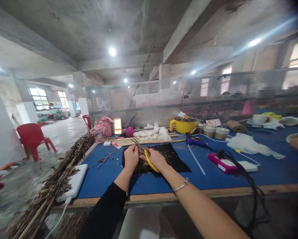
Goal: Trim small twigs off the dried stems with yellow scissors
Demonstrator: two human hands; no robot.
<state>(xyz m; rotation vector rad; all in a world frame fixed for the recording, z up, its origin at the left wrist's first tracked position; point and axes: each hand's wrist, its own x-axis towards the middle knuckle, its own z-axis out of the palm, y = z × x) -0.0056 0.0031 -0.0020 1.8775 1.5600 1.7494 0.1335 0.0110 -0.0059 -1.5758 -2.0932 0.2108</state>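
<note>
My right hand [155,159] is closed on yellow-handled scissors [146,154], whose blades point up and left over a black cloth [173,158] strewn with dry plant bits. A silver bangle sits on that wrist. My left hand [131,157], in a black sleeve, is closed on a small dark twig piece next to the blades; the piece is too small to make out well. Both hands rest above the cloth on the blue table [263,172].
A bundle of dry branches [61,172] lies along the table's left edge beside a white box [75,181]. Behind are wooden sticks [149,141], white cloth [153,132], a yellow pot [183,125], small baskets [215,131], a blue glue gun [195,141], a pink device [222,163] with black cables. A red chair [33,137] stands left.
</note>
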